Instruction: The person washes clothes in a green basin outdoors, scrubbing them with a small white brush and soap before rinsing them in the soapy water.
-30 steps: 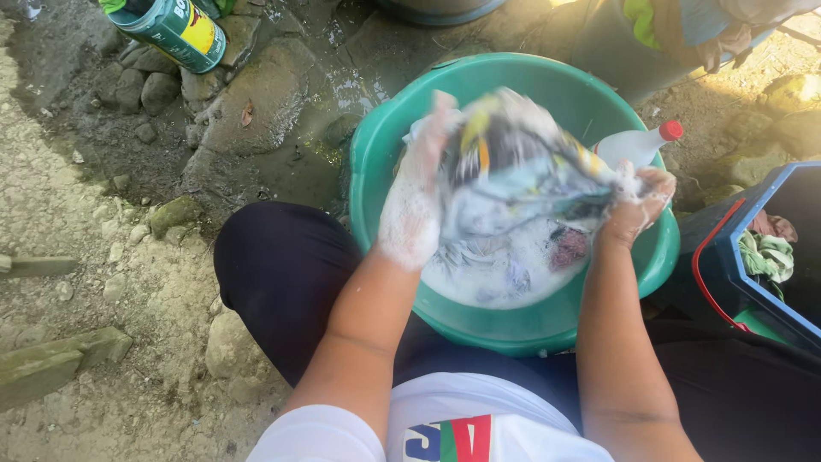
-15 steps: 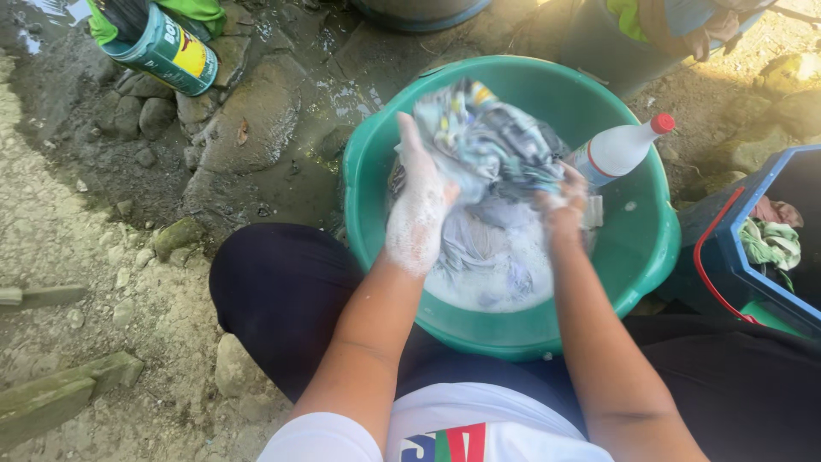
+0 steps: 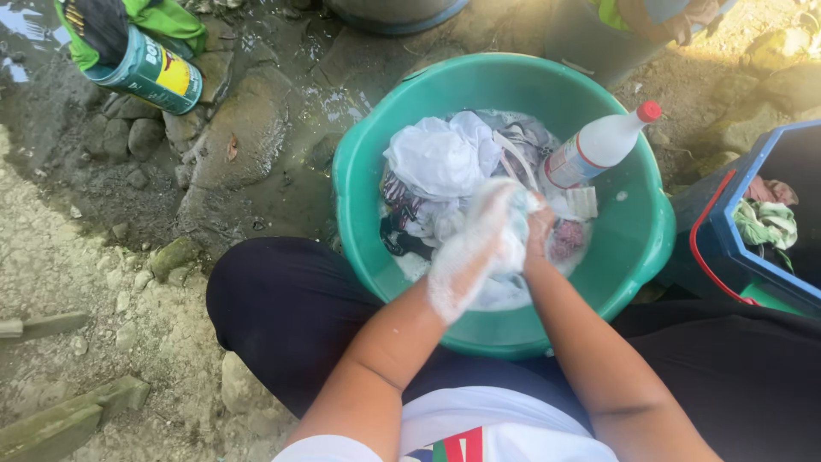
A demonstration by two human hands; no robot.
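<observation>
A green plastic basin (image 3: 352, 197) sits on the ground between my knees, holding soapy water and wet laundry. A white and patterned garment (image 3: 440, 158) lies heaped in it. My left hand (image 3: 479, 248), coated in suds, and my right hand (image 3: 539, 227) are pressed together low over the basin's middle. They are closed around a small fold of pale wet cloth (image 3: 518, 233), blurred by motion. A white squeeze bottle with a red cap (image 3: 599, 145) leans in the basin just beyond my right hand.
A blue bin with a red handle (image 3: 727, 257) stands at the right, with green-white cloth (image 3: 765, 224) inside. A green can (image 3: 145, 73) lies at the upper left on wet stones. Wooden pieces (image 3: 60, 419) lie at the lower left.
The patterned garment, held up and stretched between both hands before, now lies in the basin. Both hands have come down and together over the suds.
</observation>
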